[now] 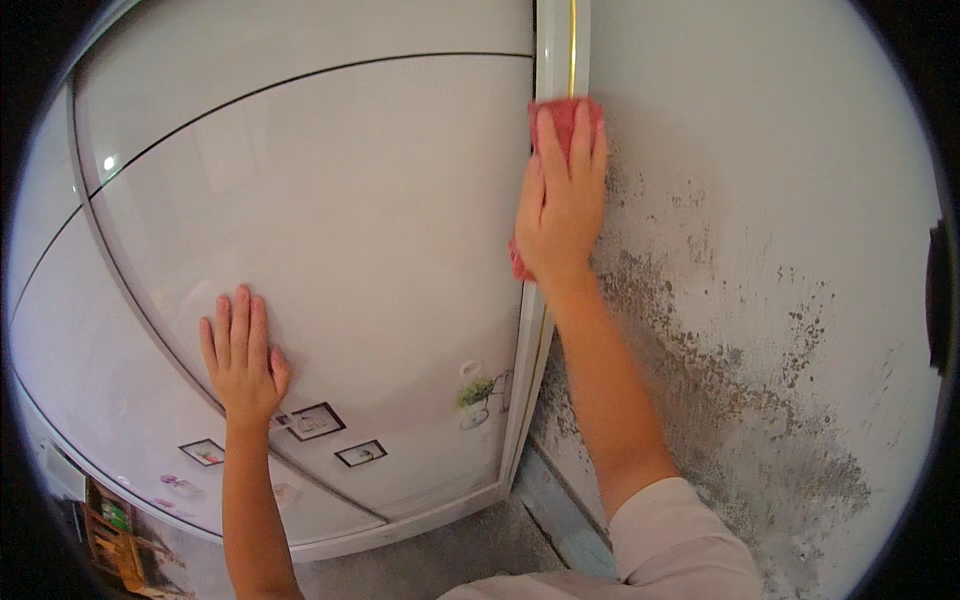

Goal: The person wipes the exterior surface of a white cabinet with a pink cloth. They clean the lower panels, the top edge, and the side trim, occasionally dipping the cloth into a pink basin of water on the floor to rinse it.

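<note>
My right hand presses a red cloth against the white edge frame of a wardrobe, where it meets the wall. A gold strip runs along that frame. Part of the cloth shows below the palm; the rest is hidden under the hand. Flat on the glossy white sliding door rests my left hand, holding nothing, with its fingers slightly apart. Below it the door bears printed picture frames and a printed plant on a bicycle stand.
Dark mould-like stains and flaking paint cover the lower wall at the right. A blue-grey skirting strip runs along its foot above the grey floor. A wooden piece of furniture stands at the lower left.
</note>
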Demonstrator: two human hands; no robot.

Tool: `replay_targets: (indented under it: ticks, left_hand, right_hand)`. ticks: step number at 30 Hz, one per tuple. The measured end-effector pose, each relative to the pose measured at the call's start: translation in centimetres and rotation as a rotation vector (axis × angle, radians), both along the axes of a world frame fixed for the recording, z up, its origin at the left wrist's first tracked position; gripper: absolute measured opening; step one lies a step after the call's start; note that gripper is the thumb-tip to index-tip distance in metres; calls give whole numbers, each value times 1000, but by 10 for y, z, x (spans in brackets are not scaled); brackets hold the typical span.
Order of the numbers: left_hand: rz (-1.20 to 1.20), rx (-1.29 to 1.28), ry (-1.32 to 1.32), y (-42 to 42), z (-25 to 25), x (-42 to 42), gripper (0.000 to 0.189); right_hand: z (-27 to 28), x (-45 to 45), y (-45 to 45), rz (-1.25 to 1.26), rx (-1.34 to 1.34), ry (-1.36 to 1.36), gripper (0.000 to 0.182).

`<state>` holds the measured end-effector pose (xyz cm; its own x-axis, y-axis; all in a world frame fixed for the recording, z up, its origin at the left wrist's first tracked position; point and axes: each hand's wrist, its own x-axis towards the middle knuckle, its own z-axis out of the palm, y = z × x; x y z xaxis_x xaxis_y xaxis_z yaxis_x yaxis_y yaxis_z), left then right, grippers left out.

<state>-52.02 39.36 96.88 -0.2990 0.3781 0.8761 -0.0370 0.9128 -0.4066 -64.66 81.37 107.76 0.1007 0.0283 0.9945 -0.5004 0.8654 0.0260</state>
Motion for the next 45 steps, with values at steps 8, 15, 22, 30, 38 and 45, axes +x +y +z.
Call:
replay_targets:
  ticks: [8, 15, 22, 30, 38, 45]
  left_hand:
    - [1, -1, 18, 9, 1, -3, 69]
    - [-2, 0, 38, 7, 3, -1, 68]
    - [-24, -17, 63, 12, 3, -8, 65]
    - [-27, -21, 69, 7, 2, -11, 64]
    - [-39, -46, 83, 4, -1, -11, 63]
    - [-73, -47, 104, 7, 3, -10, 62]
  right_hand:
    - [-120, 28, 4, 82, -41, -221, 52]
    - [9, 13, 9, 250, -29, -73, 52]
    - [-146, 11, -2, 9, -77, -193, 52]
    - [-217, 20, -4, 48, -46, -266, 50]
    - [-116, 10, -16, -1, -68, -168, 71]
    - [-326, 48, -35, 36, -164, -493, 90]
